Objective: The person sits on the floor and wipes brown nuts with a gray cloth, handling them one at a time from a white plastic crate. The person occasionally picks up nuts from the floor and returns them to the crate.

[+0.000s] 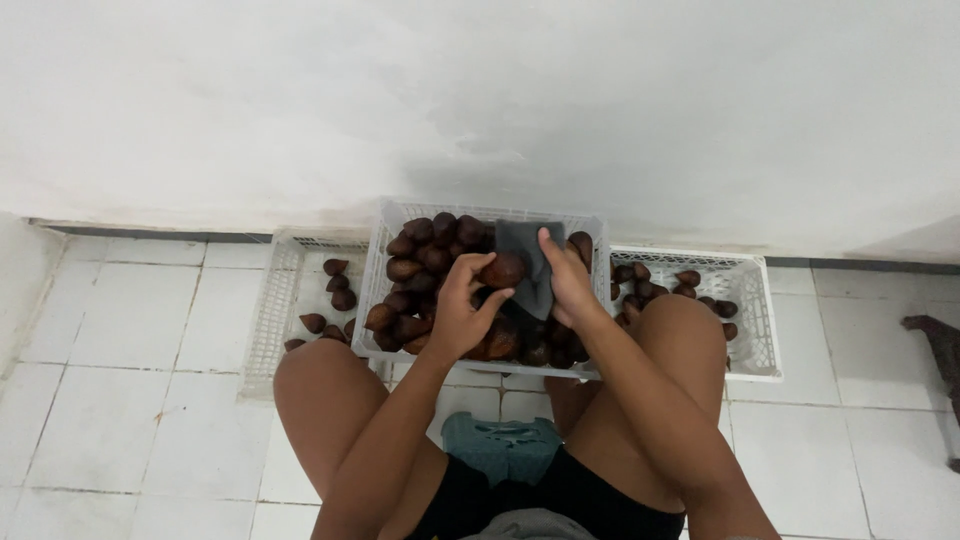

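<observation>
Left hand (pixel 458 315): at the centre of the frame, fingers curled closed around one brown fruit (pixel 503 269), gripping it from below and from the side, above the middle crate.
Right hand (pixel 567 283): just right of the left one, closed on a dark grey cloth (pixel 525 262); the thumb lies over the cloth's face and the cloth presses against the held fruit.
Held fruit: rounded, reddish brown, with a dull sheen, tapering at one end; its right side touches the cloth, so part of it is hidden.
Cloth: a flat dark grey piece, upright, its top edge squared off, standing between the two hands.
Middle crate (pixel 380 262): white plastic lattice, centre of the frame, heaped with the same dark brown fruits right up to its rim.
Left crate (pixel 268 318): white, centre left, holding only a few scattered fruits.
Right crate (pixel 757 322): white, centre right, with a small cluster of fruits at its near left end.
Floor (pixel 120 340): pale square tiles, lower half of the frame; the crates sit on it against a white wall (pixel 480 100).
Knees: bare, spread either side of the middle crate.
</observation>
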